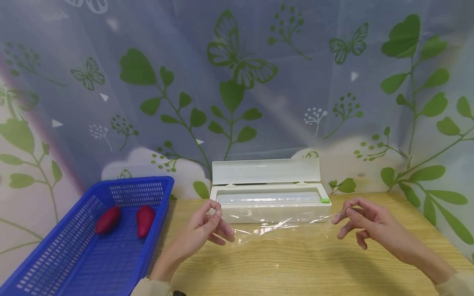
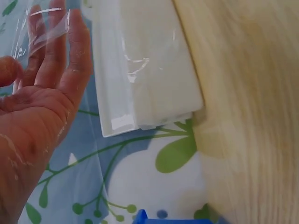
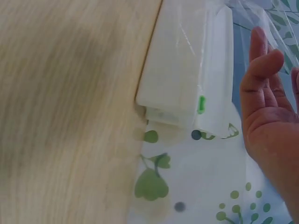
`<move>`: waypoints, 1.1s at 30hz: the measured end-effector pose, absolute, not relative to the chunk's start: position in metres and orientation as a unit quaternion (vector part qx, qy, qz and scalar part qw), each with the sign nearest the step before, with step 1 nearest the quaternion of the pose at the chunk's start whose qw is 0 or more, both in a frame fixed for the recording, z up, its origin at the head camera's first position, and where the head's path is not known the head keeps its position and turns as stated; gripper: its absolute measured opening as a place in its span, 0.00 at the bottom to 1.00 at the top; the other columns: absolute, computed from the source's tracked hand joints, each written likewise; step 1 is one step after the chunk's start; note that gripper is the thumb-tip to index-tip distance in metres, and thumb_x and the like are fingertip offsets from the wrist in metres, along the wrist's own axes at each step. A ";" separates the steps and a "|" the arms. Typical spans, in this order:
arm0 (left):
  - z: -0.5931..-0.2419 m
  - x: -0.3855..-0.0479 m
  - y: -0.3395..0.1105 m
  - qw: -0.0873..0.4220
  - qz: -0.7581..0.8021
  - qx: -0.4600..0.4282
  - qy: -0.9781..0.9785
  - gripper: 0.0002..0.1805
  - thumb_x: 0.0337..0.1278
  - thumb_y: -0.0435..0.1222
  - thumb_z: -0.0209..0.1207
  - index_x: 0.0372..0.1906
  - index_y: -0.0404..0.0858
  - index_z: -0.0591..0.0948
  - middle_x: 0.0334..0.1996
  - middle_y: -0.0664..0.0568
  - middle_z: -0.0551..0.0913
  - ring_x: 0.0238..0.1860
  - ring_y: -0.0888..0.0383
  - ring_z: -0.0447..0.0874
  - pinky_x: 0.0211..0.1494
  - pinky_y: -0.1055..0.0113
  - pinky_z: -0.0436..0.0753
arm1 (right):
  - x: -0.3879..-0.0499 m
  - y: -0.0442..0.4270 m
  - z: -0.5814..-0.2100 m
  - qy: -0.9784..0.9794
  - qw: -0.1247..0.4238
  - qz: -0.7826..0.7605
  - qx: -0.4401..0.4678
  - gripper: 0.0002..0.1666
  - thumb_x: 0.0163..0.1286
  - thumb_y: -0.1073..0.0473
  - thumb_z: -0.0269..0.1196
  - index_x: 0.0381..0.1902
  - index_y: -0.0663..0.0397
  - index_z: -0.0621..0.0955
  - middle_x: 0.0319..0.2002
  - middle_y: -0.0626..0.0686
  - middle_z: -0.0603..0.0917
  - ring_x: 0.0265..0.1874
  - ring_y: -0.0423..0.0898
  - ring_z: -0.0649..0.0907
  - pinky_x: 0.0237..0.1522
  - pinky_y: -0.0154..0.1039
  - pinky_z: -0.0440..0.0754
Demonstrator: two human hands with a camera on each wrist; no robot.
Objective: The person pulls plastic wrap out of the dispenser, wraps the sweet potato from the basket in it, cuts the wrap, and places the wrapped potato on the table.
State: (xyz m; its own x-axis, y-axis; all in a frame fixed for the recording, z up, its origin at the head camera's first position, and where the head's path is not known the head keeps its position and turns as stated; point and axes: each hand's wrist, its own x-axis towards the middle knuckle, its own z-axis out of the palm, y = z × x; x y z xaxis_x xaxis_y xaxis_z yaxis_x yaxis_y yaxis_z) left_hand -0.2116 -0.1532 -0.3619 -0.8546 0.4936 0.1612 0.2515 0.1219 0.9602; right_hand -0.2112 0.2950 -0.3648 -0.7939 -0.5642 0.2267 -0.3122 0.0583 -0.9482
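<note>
A sheet of clear cling film (image 1: pixel 274 227) is stretched between both hands above the table, in front of a white film dispenser box (image 1: pixel 216 193). My left hand (image 1: pixel 209 226) pinches the film's left end between thumb and forefinger. At the other end, the right hand (image 1: pixel 370 222) pinches a gathered edge, its lower fingers loosely bent. The box's lid (image 1: pixel 266 172) stands raised at the back, and a roll of film (image 1: pixel 266 197) lies inside. A green slider (image 1: pixel 325 201) sits at the box's right end. Film also crosses the fingers (image 2: pixel 55 56) in the left wrist view.
On the left stands a blue plastic basket (image 1: pixel 148 250) holding two dark red objects, one oblong (image 1: pixel 108 220) and one pear-shaped (image 1: pixel 145 221). Behind the wooden table (image 1: pixel 281 267) hangs a cloth (image 1: pixel 177 37) printed with leaves and butterflies.
</note>
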 end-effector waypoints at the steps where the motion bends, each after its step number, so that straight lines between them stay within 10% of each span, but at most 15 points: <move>1: -0.364 -0.210 -0.154 0.105 0.608 0.249 0.746 0.12 0.84 0.39 0.40 0.48 0.32 0.62 0.41 0.25 0.86 0.39 0.54 0.92 0.43 0.51 0.90 | -0.210 0.296 -0.367 0.723 0.106 -0.611 -0.303 0.16 0.85 0.66 0.38 0.54 0.49 0.72 0.52 0.45 0.88 0.41 0.48 0.90 0.20 0.44 0.81; 10: -0.373 -0.200 -0.165 0.129 0.587 0.231 0.765 0.12 0.83 0.39 0.42 0.48 0.32 0.64 0.41 0.28 0.88 0.40 0.50 0.92 0.44 0.49 0.88 | -0.207 0.298 -0.380 0.700 0.148 -0.613 -0.336 0.16 0.84 0.69 0.36 0.55 0.55 0.70 0.54 0.51 0.86 0.45 0.51 0.90 0.28 0.45 0.87; 18: -0.373 -0.200 -0.170 0.113 0.599 0.259 0.750 0.13 0.83 0.38 0.41 0.48 0.29 0.63 0.43 0.25 0.86 0.42 0.55 0.92 0.44 0.51 0.89 | -0.199 0.285 -0.376 0.753 0.064 -0.538 -0.374 0.15 0.80 0.74 0.42 0.52 0.58 0.74 0.51 0.48 0.87 0.44 0.46 0.89 0.34 0.43 0.88; 26: -0.390 -0.193 -0.174 0.182 0.569 0.266 0.757 0.12 0.82 0.38 0.44 0.47 0.31 0.67 0.44 0.28 0.87 0.44 0.47 0.91 0.42 0.52 0.89 | -0.189 0.279 -0.394 0.768 0.209 -0.456 -0.398 0.09 0.83 0.67 0.44 0.46 0.57 0.72 0.43 0.55 0.83 0.42 0.40 0.84 0.36 0.37 0.83; 33: -0.404 -0.188 -0.175 0.202 0.549 0.269 0.765 0.12 0.80 0.38 0.47 0.45 0.31 0.69 0.42 0.32 0.88 0.44 0.47 0.90 0.42 0.57 0.89 | -0.184 0.278 -0.406 0.777 0.210 -0.404 -0.434 0.09 0.82 0.67 0.47 0.41 0.53 0.73 0.29 0.52 0.73 0.34 0.26 0.73 0.29 0.29 0.75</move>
State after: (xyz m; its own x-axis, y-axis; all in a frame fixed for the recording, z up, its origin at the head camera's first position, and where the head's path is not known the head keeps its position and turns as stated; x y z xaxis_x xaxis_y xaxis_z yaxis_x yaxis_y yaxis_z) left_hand -0.1879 -0.1753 -0.4036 -0.7738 0.6334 -0.0130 0.1901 0.2518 0.9489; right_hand -0.1842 0.2777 -0.4059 -0.5349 -0.8446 0.0246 -0.5046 0.2960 -0.8110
